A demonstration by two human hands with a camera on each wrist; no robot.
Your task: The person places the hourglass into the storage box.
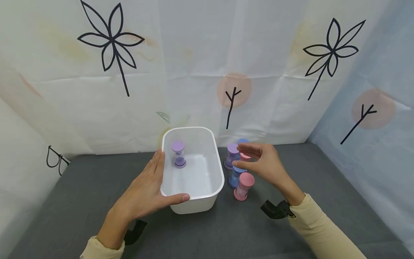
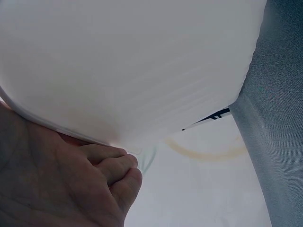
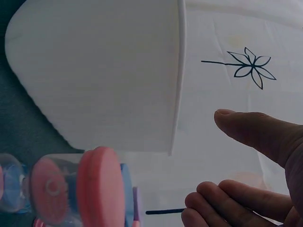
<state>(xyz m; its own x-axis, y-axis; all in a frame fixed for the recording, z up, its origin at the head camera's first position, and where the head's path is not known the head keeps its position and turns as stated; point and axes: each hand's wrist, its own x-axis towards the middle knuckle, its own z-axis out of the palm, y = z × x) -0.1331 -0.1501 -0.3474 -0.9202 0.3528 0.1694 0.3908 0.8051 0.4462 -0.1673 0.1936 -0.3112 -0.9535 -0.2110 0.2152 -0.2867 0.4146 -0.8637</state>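
A white plastic tub [image 1: 200,205] stands on the dark tabletop, with a purple sand timer [image 1: 178,146] upright inside near its left wall. My left hand [image 1: 142,194] lies along the tub's left rim, fingers straight, thumb stretched across the front rim. To the tub's right is a cluster of sand timers: a pink sand timer [image 1: 246,180] in front, a blue sand timer [image 1: 234,180] behind it, a purple sand timer [image 1: 232,149] and others partly hidden. Over this cluster hovers my right hand [image 1: 265,162], thumb and fingers apart and holding nothing; the right wrist view shows the same gap.
The grey cloth-covered table [image 1: 64,208] reaches back to a white fabric backdrop [image 1: 194,90] with leaf and twig drawings. Another fabric wall [image 1: 381,151] borders the right side. Black straps [image 1: 276,209] sit around both wrists.
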